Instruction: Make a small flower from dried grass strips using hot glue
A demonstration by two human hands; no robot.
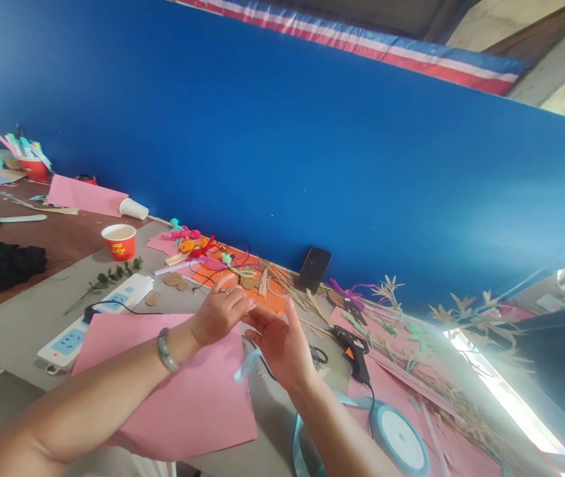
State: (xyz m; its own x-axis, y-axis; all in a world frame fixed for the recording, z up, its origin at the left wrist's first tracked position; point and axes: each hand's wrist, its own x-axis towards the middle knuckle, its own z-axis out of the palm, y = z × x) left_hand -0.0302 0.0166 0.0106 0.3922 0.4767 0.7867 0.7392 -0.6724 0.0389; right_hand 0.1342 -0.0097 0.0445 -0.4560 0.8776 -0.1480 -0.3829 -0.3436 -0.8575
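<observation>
My left hand (222, 310), with a bracelet (167, 350) on its wrist, is closed, its fingers curled together against the fingertips of my right hand. Whatever the left fingers pinch, if anything, is hidden. My right hand (282, 344) is turned palm up with its thumb raised and its fingers stretched toward the left one. Below the hands lies a pink paper sheet (197, 404). A light-blue ribbon end (247, 366) shows beside the right hand, over the sheet's edge. The ribbon spool (401, 440) lies at lower right.
A black glue gun (354, 354) lies right of my hands, its cord running toward the spool. A phone (314, 268) leans on the blue partition (282, 132). At left are a power strip (96, 321), a leafy sprig (106, 278) and a filled paper cup (119, 242).
</observation>
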